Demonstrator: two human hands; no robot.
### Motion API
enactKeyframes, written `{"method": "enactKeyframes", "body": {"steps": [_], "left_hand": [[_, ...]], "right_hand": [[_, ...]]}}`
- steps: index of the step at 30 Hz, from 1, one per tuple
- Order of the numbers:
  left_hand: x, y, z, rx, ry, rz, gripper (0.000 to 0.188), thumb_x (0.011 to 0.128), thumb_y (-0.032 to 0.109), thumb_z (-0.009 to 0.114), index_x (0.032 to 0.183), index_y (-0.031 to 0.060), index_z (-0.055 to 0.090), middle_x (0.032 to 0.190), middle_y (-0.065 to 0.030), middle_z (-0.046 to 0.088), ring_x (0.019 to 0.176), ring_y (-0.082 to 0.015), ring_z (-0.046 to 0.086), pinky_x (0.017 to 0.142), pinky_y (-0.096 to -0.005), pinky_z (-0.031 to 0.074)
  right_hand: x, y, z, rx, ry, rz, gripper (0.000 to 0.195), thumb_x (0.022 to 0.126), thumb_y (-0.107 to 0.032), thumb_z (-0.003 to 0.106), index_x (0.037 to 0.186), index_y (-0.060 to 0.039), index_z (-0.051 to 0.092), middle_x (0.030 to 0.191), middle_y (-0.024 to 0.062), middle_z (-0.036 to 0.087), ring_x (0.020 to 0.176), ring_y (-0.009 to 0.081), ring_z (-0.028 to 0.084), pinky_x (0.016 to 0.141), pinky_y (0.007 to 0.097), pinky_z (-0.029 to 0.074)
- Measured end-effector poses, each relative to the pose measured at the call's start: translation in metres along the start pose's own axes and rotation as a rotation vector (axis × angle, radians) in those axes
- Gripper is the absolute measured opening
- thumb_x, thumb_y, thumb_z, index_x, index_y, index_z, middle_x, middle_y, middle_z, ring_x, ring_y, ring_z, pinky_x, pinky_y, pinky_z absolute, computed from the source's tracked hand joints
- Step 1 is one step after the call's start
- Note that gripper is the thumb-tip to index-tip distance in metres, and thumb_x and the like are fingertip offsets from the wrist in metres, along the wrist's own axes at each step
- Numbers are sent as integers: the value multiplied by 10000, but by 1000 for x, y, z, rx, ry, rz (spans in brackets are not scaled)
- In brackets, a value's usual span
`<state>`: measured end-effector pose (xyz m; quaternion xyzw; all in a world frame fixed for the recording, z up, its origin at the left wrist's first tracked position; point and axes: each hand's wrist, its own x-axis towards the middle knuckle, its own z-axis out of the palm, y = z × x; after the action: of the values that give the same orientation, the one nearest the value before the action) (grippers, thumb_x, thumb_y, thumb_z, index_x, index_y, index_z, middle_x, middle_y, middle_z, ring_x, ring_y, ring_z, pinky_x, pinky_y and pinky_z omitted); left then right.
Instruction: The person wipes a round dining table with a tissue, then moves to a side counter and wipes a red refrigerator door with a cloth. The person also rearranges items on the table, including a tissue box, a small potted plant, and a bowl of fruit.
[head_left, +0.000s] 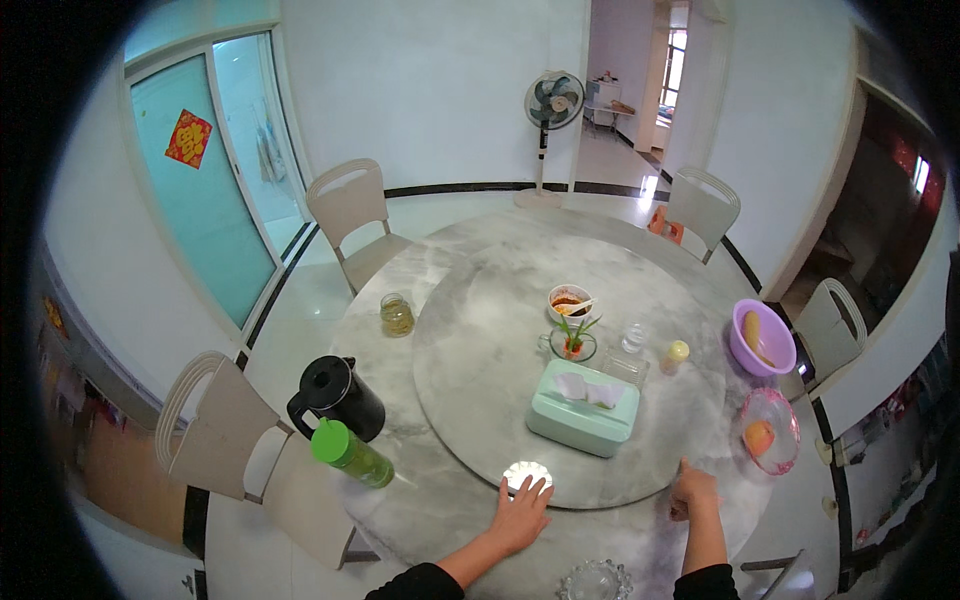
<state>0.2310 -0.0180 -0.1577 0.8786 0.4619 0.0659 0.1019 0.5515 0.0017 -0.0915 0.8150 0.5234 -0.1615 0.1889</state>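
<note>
My left hand (523, 511) rests its fingertips on a small white scalloped dish (528, 478) at the near edge of the marble lazy Susan (480, 390). At the turntable's right near rim is my right hand (694, 487), its index finger extended and the other fingers curled; no object shows in it. Beyond the hands stands a mint-green tissue box (581, 424) with tissue sticking out. Behind it are a glass cup with a green plant (574, 345), a white bowl with red-brown sauce and a spoon (569, 303), a clear glass bottle (628, 358) and a small yellow-capped jar (675, 355).
Left on the table stand a black jug (341, 397), a green-lidded bottle (354, 454) and a glass jar (397, 315). At right are a purple basin (763, 337) and a pink-rimmed bowl with fruit (771, 431). A glass ashtray (596, 581) lies nearest. Chairs surround the table.
</note>
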Motion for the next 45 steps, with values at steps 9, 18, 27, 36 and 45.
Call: {"method": "enactKeyframes", "body": {"steps": [9, 18, 27, 36, 45], "left_hand": [[52, -122, -43, -394, 766, -525, 525, 747, 181, 624, 1208, 29, 426, 1164, -167, 495, 1111, -347, 426, 966, -459, 282], [151, -273, -76, -375, 1200, -979, 690, 688, 181, 678, 1258, 11, 327, 1214, -190, 451, 1134, -349, 410, 940, -457, 320], [191, -362, -59, -435, 1021, -1393, 858, 662, 314, 736, 1324, 50, 259, 1318, -170, 367, 1207, -328, 366, 984, -428, 314], [223, -380, -81, -447, 1001, -1326, 832, 652, 311, 731, 1316, 72, 291, 1286, -146, 422, 1193, -313, 386, 956, -446, 342], [225, -389, -75, -223, 988, -1282, 749, 652, 296, 732, 1279, 112, 367, 1223, -108, 476, 1156, -297, 402, 923, -450, 353]], "right_hand": [[-52, -97, -34, 332, -276, -503, 428, 806, -402, 441, 1117, -150, 591, 999, 164, 619, 914, 349, 582, 793, 384, 459], [-12, -256, -35, 418, -199, -827, 470, 844, -406, 441, 1232, -144, 476, 1012, 167, 613, 929, 343, 578, 798, 411, 446], [-3, -288, -11, 52, -127, -812, 664, 854, -399, 456, 1352, -24, 227, 790, 175, 636, 711, 353, 615, 619, 472, 465], [-1, -260, 0, 141, -203, -846, 710, 858, -338, 462, 1380, -8, 113, 745, 178, 639, 642, 374, 608, 633, 495, 470], [-1, -251, -10, 100, -306, -805, 719, 866, -382, 447, 1403, -90, 69, 766, 190, 643, 673, 384, 615, 675, 529, 473]]}}
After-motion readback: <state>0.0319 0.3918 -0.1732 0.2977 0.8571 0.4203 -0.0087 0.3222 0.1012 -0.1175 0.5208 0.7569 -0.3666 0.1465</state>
